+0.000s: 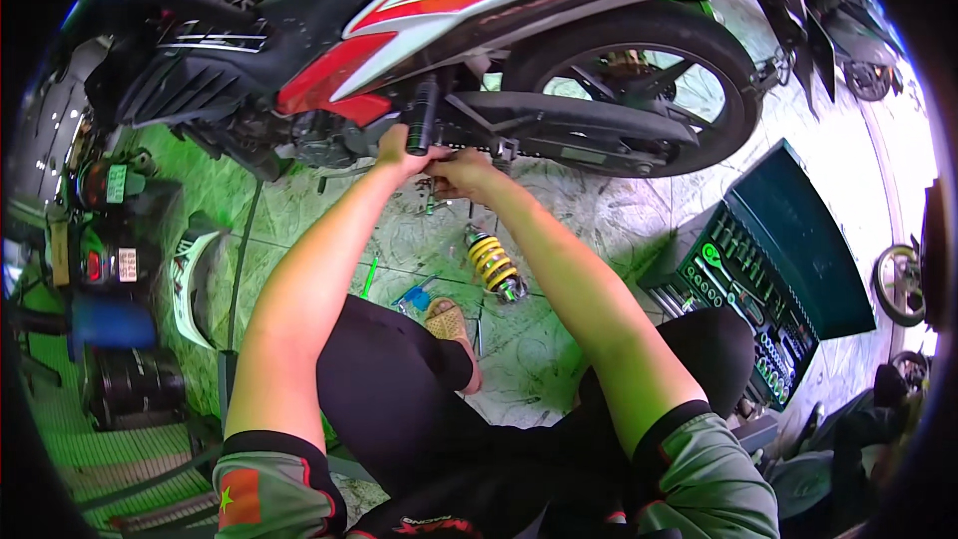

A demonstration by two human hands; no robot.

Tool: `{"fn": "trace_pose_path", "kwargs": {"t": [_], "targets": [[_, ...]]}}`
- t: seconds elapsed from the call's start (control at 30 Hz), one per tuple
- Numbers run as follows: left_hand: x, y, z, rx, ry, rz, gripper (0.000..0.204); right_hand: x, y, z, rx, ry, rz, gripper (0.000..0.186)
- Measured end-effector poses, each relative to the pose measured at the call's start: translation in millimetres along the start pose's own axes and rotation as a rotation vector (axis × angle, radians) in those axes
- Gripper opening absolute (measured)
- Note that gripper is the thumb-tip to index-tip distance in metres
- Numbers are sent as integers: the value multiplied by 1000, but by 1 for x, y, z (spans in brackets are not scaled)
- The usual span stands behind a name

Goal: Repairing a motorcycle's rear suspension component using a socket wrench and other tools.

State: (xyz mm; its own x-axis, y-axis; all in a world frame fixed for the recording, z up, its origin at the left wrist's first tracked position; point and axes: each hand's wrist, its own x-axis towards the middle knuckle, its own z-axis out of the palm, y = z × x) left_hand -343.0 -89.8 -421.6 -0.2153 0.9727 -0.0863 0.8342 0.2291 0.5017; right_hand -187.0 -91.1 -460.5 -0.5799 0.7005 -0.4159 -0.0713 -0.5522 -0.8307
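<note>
Both my arms reach forward to the underside of a motorcycle [459,0] with red, white and black panels. My left hand [397,153] is beside a ribbed black footpeg [423,118], its fingers passing behind the peg and partly hidden. Close against it, my right hand [466,178] has its fingers curled together below the frame, just ahead of the chain cover [579,125]. What the two hands grip between them is too small to make out. A thin piece with a green tip [431,206] shows just under the fingers.
A yellow-coiled shock absorber [491,265] lies on the tiled floor, with a green-handled tool [370,279] left of it. At right stands an open toolbox [798,250] with sockets and ratchets. The rear wheel [733,90] is beyond my right hand; a white curved panel [187,289] lies left.
</note>
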Motion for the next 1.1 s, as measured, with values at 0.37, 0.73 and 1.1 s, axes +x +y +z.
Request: {"fn": "trace_pose_path", "kwargs": {"t": [0.37, 0.73, 1.1], "targets": [[1, 1, 2, -582, -379, -127, 21, -1, 0, -12, 31, -243, 149, 17], [-6, 9, -5, -355, -281, -83, 27, -8, -2, 1, -182, 63, -2, 16], [6, -12, -3, -672, -455, -158, 15, 0, -4, -6, 84, -190, 193, 10]]}}
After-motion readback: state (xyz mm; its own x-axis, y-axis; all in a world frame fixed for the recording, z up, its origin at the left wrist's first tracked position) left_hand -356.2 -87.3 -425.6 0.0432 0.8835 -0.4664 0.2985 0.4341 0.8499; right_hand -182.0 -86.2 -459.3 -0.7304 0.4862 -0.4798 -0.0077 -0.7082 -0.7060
